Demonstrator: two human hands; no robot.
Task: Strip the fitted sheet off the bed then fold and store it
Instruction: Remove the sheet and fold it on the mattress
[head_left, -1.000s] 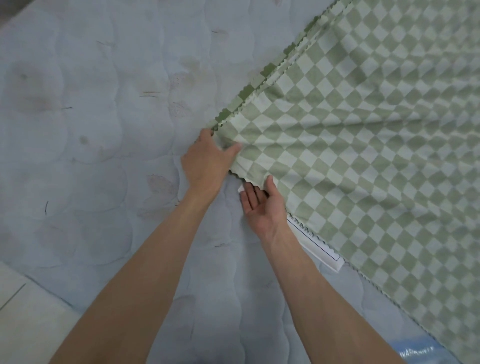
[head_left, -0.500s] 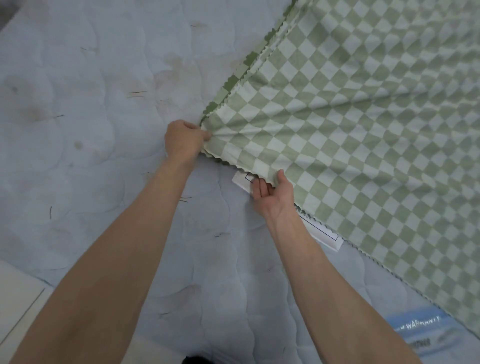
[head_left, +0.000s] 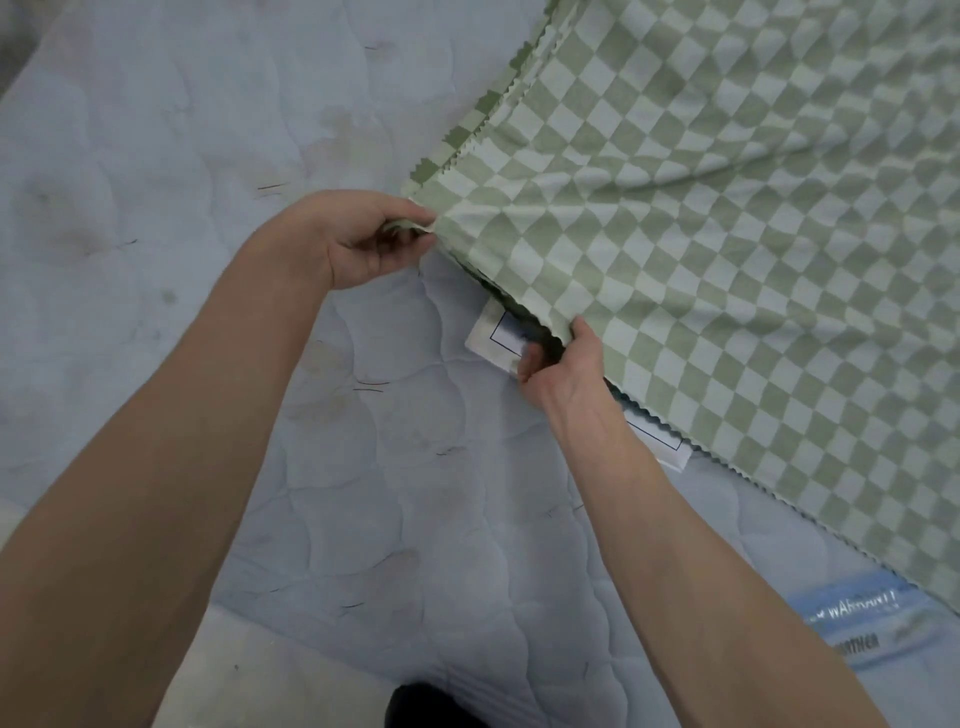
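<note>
Both grips pinch the checked sheet (head_left: 701, 249): left hand (head_left: 358, 239) at its corner, right hand (head_left: 563, 364) along the edge above the mattress (head_left: 182, 156).

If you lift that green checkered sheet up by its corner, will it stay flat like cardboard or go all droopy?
Probably droopy. The sheet already creases where the left hand pinches its corner, and it sags between there and the right hand. It looks thin, so likely light. On the quilted mattress it would probably bunch rather than slide flat.
</note>
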